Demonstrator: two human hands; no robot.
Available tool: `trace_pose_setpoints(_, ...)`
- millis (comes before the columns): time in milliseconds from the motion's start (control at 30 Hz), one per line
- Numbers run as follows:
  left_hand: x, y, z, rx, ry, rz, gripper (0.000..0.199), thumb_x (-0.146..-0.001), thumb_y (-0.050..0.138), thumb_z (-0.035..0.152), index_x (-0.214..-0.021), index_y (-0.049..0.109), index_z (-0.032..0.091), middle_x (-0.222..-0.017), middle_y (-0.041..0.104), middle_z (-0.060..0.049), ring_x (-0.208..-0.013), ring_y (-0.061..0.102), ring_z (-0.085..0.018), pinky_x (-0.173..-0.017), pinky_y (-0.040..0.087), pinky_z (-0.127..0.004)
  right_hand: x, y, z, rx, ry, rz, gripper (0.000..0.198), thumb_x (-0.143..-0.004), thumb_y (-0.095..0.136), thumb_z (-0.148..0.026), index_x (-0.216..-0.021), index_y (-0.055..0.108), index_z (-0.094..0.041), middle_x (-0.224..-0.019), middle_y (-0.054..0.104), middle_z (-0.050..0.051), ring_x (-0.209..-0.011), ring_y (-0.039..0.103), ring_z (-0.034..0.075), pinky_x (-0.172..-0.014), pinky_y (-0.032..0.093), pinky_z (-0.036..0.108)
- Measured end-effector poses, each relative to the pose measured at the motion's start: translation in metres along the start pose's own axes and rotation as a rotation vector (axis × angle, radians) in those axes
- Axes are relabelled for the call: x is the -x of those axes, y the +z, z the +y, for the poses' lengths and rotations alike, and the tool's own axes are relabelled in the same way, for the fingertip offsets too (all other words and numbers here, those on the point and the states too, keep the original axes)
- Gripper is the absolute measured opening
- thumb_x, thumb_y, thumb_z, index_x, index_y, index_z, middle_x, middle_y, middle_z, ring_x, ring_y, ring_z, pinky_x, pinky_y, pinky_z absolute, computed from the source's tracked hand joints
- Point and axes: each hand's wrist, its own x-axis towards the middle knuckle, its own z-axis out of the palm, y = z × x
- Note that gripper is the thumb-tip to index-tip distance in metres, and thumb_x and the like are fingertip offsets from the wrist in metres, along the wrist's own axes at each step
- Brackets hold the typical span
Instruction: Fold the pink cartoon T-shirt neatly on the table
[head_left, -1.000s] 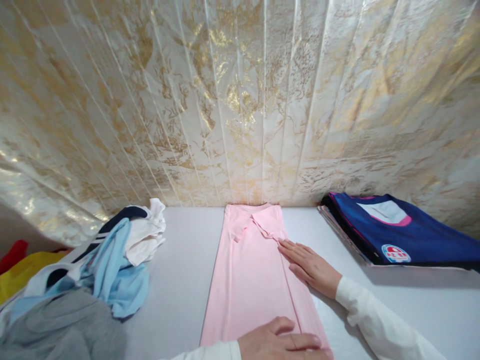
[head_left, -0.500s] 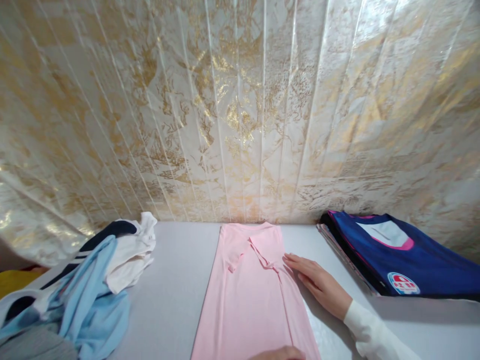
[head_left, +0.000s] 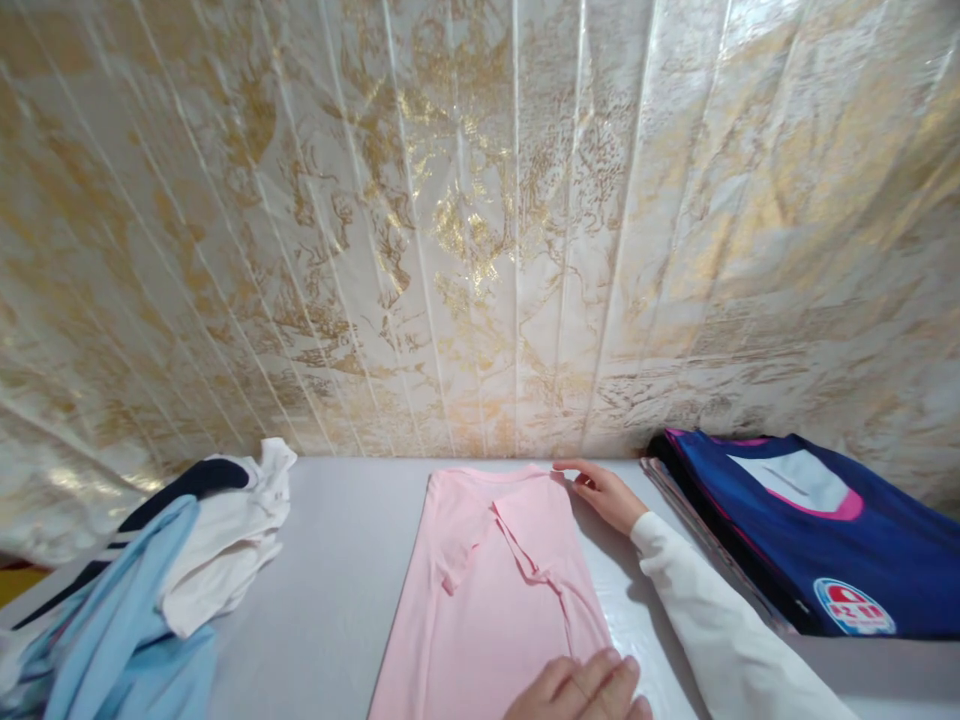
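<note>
Right hand [head_left: 604, 492] up at the far corner of the pink T-shirt [head_left: 491, 620]!

The T-shirt lies mid-counter [head_left: 322, 570], long and narrow, sides folded in, short sleeves [head_left: 525, 525] turned over onto the body, neckline toward the gold-patterned curtain [head_left: 480, 250]. Up top, the right hand's index finger reaches the shoulder corner, thumb tucked below; whether that grip has closed on the cloth, you can't tell from here! Down low, the left hand [head_left: 581, 690] is over the shirt's right-hand edge, fingers loosely bent and partly cut off by the frame; its grip can't be read either. Out right, a neat stack topped by a navy jersey [head_left: 810, 530] with pink trim and a round badge [head_left: 855, 607]. Over left, a rumpled heap: light-blue garment [head_left: 124, 610], white garment [head_left: 225, 560] beside it!
</note>
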Motion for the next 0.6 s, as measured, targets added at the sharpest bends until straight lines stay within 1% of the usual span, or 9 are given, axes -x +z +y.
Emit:
trace_pose_setpoints(33, 0.004, 0.004, 0.0, -0.036, -0.017, 0.007, 0.022, -0.096, 0.045, 0.03, -0.11, 0.06, 0.021, -0.129, 0.055, -0.001, -0.119, 0.049, -0.015, -0.081, 0.043, -0.021, -0.007, 0.001, 0.001, -0.012, -0.003, -0.024, 0.036, -0.082, 0.041, -0.028, -0.111, 0.061, -0.018, -0.087, 0.067, 0.005, -0.067, 0.058, 0.016, -0.065, 0.047, 0.03)
trace_pose_setpoints(100, 0.013, 0.005, -0.001, -0.071, -0.026, -0.057, 0.024, -0.096, 0.046, 0.03, -0.114, 0.057, 0.018, -0.132, 0.052, -0.007, -0.123, 0.046, -0.02, -0.095, 0.038, -0.029, -0.017, 0.003, 0.003, -0.039, -0.011, -0.079, 0.033, -0.083, 0.041, -0.03, -0.105, 0.062, -0.017, -0.082, 0.066, 0.003, -0.06, 0.054, 0.014, -0.059, 0.045, 0.027)
trace_pose_setpoints(133, 0.016, 0.004, -0.002, -0.068, -0.023, -0.106, 0.026, -0.096, 0.045, 0.03, -0.115, 0.056, 0.017, -0.134, 0.05, -0.01, -0.125, 0.044, -0.022, -0.1, 0.034, -0.034, -0.022, 0.002, 0.004, -0.051, -0.017, -0.105, 0.033, -0.083, 0.041, -0.032, -0.103, 0.063, -0.018, -0.082, 0.066, 0.003, -0.06, 0.053, 0.013, -0.058, 0.044, 0.027)
trace_pose_setpoints(200, 0.02, 0.0, -0.004, -0.038, -0.01, -0.182, 0.026, -0.096, 0.045, 0.028, -0.117, 0.053, 0.015, -0.135, 0.048, -0.012, -0.127, 0.041, -0.024, -0.105, 0.027, -0.039, -0.028, 0.0, 0.007, -0.068, -0.029, -0.145, 0.031, -0.084, 0.043, -0.036, -0.099, 0.065, -0.019, -0.086, 0.065, 0.003, -0.066, 0.054, 0.014, -0.061, 0.043, 0.026)
trace_pose_setpoints(267, 0.02, -0.005, -0.006, -0.004, -0.018, -0.207, 0.025, -0.096, 0.045, 0.026, -0.118, 0.052, 0.015, -0.136, 0.047, -0.012, -0.129, 0.038, -0.025, -0.108, 0.024, -0.041, -0.031, -0.004, 0.01, -0.069, -0.032, -0.167, 0.03, -0.083, 0.047, -0.039, -0.094, 0.066, -0.019, -0.09, 0.063, 0.004, -0.071, 0.053, 0.015, -0.064, 0.041, 0.027)
trace_pose_setpoints(433, 0.02, -0.007, -0.002, 0.021, -0.071, -0.218, 0.025, -0.096, 0.042, 0.025, -0.117, 0.052, 0.015, -0.136, 0.047, -0.011, -0.131, 0.036, -0.024, -0.109, 0.025, -0.039, -0.032, -0.01, 0.009, -0.054, -0.025, -0.166, 0.026, -0.073, 0.062, -0.044, -0.078, 0.066, -0.019, -0.073, 0.055, 0.0, -0.064, 0.047, 0.014, -0.061, 0.037, 0.027)
trace_pose_setpoints(500, 0.021, -0.005, 0.0, 0.01, -0.084, -0.215, 0.025, -0.097, 0.041, 0.026, -0.116, 0.053, 0.016, -0.135, 0.048, -0.01, -0.13, 0.036, -0.024, -0.108, 0.026, -0.039, -0.032, -0.01, 0.006, -0.072, -0.04, -0.139, 0.027, -0.073, 0.063, -0.046, -0.074, 0.063, -0.019, -0.075, 0.053, 0.0, -0.064, 0.045, 0.013, -0.062, 0.036, 0.027)
trace_pose_setpoints(600, 0.023, -0.001, 0.001, -0.003, -0.074, -0.212, 0.026, -0.097, 0.039, 0.028, -0.115, 0.055, 0.017, -0.134, 0.05, -0.008, -0.129, 0.038, -0.023, -0.107, 0.029, -0.037, -0.032, -0.009, 0.003, -0.123, -0.037, -0.092, 0.031, -0.076, 0.058, -0.051, -0.075, 0.058, -0.019, -0.074, 0.052, -0.001, -0.061, 0.043, 0.012, -0.059, 0.036, 0.026)
